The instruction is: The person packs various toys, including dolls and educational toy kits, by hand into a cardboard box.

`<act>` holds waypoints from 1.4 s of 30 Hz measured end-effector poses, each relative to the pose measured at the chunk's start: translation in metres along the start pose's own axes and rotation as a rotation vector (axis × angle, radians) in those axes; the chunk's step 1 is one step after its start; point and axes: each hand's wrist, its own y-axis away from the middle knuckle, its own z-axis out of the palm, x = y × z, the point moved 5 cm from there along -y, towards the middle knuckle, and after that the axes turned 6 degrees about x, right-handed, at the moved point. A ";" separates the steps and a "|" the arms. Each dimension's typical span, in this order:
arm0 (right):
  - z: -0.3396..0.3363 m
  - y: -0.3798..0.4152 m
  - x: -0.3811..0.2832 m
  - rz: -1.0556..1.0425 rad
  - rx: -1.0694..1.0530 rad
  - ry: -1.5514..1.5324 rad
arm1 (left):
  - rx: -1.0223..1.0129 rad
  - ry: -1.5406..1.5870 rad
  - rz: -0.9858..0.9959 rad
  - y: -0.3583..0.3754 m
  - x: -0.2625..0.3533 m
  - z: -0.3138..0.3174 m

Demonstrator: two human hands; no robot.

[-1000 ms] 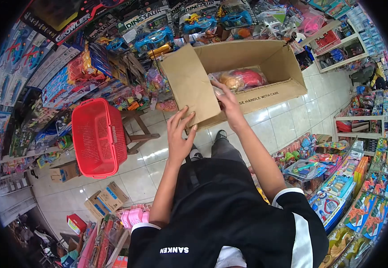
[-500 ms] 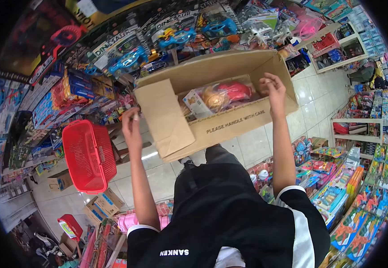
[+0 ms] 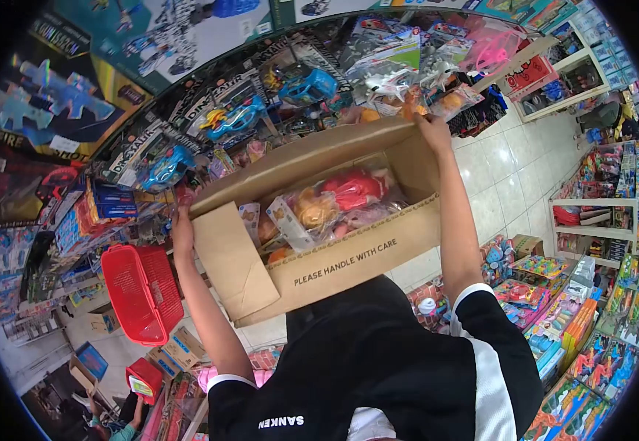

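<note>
An open cardboard box (image 3: 349, 266) printed "PLEASE HANDLE WITH CARE" is in front of my body, with a flap (image 3: 235, 257) folded out at its left end. Inside lie plastic-wrapped toys, among them a red one (image 3: 354, 189) and an orange-brown one (image 3: 316, 208), beside a white printed card (image 3: 290, 223). My left hand (image 3: 182, 234) is against the box's far left corner, its fingers partly hidden. At the far right corner, my right hand (image 3: 434, 134) curls its fingers over the rim.
Packaged toys, including blue toy cars (image 3: 235, 119), fill the display beyond the box. A red basket (image 3: 141, 294) stands at left. Another person's arm (image 3: 139, 411) is near a smaller red basket (image 3: 143, 378) at lower left. More toy shelves line the right.
The box has shifted left and toward my body. My right hand has gone from above the near right side to the far right corner; my left hand has moved left to the box's corner.
</note>
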 end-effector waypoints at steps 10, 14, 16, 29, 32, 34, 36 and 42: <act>-0.040 0.058 -0.012 0.072 -0.410 -0.784 | -0.063 0.429 0.215 0.073 0.023 0.008; -0.049 0.069 0.006 -0.045 -0.446 -0.794 | -0.089 0.414 0.237 0.066 0.001 -0.015; -0.056 0.085 0.016 -0.034 -0.452 -0.715 | -0.122 0.513 0.271 0.053 -0.019 -0.029; -0.018 0.165 0.135 0.818 -0.735 -0.951 | -0.277 0.360 0.422 0.096 0.002 -0.022; -0.028 0.160 0.160 0.646 -0.653 -0.927 | -0.089 -0.026 0.498 0.115 0.002 -0.018; -0.059 0.158 0.162 0.589 -0.510 -0.642 | 0.108 -0.048 0.464 0.129 0.000 -0.021; -0.095 0.156 0.159 0.525 -0.362 -0.357 | 0.129 -0.068 0.475 0.139 -0.006 -0.021; -0.190 0.185 0.065 -0.007 0.070 -0.385 | 0.055 -0.238 0.329 0.139 -0.017 -0.023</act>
